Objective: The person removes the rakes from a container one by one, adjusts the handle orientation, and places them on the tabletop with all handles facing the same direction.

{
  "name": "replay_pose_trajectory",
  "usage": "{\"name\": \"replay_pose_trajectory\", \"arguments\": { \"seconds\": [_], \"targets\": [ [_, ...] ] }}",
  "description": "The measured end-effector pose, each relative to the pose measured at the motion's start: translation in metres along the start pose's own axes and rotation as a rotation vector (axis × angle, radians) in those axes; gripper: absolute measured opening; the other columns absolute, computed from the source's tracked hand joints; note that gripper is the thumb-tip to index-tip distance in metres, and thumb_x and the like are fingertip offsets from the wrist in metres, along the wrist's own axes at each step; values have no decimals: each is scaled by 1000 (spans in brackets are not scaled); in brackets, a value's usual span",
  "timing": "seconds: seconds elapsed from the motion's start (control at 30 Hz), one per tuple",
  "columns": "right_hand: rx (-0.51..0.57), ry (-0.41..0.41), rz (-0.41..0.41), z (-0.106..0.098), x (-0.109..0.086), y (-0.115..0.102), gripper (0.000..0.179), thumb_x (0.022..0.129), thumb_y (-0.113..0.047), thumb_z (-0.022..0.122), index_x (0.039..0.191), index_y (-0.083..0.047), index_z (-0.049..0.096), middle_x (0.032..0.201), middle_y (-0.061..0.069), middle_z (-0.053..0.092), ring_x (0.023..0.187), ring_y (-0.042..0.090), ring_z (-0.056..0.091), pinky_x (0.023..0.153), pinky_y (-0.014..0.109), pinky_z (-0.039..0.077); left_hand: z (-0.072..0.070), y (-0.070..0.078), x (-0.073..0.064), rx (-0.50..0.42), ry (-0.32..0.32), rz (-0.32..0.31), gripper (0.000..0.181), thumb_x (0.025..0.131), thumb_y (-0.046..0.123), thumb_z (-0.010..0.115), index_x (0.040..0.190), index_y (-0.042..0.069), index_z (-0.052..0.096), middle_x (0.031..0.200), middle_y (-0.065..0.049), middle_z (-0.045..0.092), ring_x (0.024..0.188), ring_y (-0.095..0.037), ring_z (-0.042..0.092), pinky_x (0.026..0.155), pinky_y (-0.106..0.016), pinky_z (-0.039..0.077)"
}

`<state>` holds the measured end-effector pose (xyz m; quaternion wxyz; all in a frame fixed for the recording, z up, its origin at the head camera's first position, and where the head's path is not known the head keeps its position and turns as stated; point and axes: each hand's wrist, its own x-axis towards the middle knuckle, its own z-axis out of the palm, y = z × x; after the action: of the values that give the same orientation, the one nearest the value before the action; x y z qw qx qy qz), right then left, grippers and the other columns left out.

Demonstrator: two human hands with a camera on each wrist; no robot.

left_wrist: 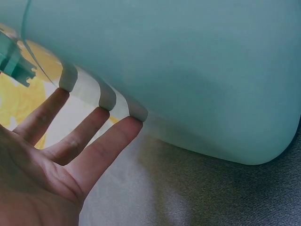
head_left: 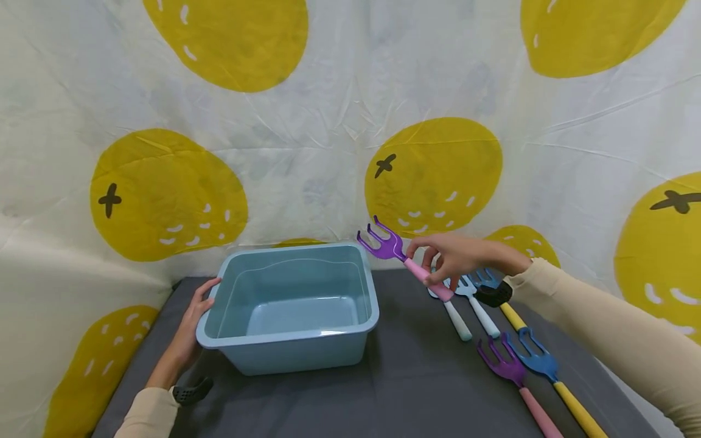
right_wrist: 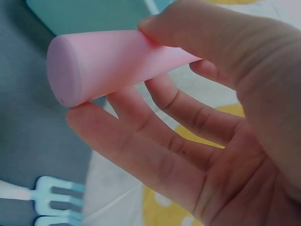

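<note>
My right hand (head_left: 454,255) pinches a toy hand rake (head_left: 413,269) by its pink handle and holds it up just right of the tub, purple prongs toward the upper left. In the right wrist view, thumb and fingers lie round the handle (right_wrist: 103,61), whose blunt end points away from the palm. A light blue plastic tub (head_left: 290,353) stands on the dark cloth; its inside shows nothing lying in it. At the tub's left side is my left hand (head_left: 188,319). Its fairly straight fingers touch the outer wall (left_wrist: 197,84) in the left wrist view.
Right of the tub lie another purple rake with a pink handle (head_left: 509,368), a blue rake with a yellow handle (head_left: 542,365), a pale blue fork (head_left: 482,313) and several more tools, partly under the right arm. Behind the table hangs a fruit-print cloth (head_left: 306,182).
</note>
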<state>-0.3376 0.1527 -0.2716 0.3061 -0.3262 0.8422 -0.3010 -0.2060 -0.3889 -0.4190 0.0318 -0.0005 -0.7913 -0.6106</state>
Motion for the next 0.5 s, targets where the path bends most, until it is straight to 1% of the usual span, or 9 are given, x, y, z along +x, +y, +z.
{"name": "replay_pose_trajectory", "arguments": {
  "seconds": [0.07, 0.13, 0.23, 0.37, 0.5],
  "targets": [
    [21, 19, -29, 5, -7, 10, 49, 93, -7, 75, 134, -11, 50, 101, 16, 66, 76, 29, 73, 60, 48, 61, 0, 1, 0, 4, 3, 8, 53, 111, 43, 29, 162, 30, 19, 157, -11, 20, 118, -32, 47, 85, -29, 53],
    [53, 21, -54, 10, -14, 21, 49, 93, -6, 74, 135, -8, 49, 99, 17, 65, 73, 30, 73, 59, 48, 61, 0, 1, 0, 10, 3, 12, 53, 111, 43, 29, 162, 30, 20, 156, -10, 21, 116, -27, 49, 85, -28, 53],
    [100, 31, -77, 20, -23, 40, 51, 94, -5, 74, 137, -5, 47, 98, 18, 65, 72, 33, 72, 58, 49, 60, -1, 2, 1, 14, 0, 19, 53, 111, 42, 29, 162, 30, 20, 154, -9, 22, 114, -23, 50, 85, -28, 53],
    [173, 51, -63, 36, -36, 63, 50, 95, -6, 72, 138, -5, 45, 101, 20, 62, 78, 36, 72, 58, 52, 60, -3, 2, 1, 22, -3, 24, 53, 112, 41, 29, 162, 30, 20, 154, -10, 23, 114, -22, 50, 85, -28, 53],
    [225, 77, -55, 54, -50, 82, 49, 96, -6, 71, 137, -4, 45, 99, 21, 59, 74, 35, 71, 57, 53, 60, -4, 2, 2, 18, -8, 19, 52, 112, 42, 29, 162, 32, 20, 154, -11, 21, 113, -20, 51, 84, -28, 54]
  ]
}}
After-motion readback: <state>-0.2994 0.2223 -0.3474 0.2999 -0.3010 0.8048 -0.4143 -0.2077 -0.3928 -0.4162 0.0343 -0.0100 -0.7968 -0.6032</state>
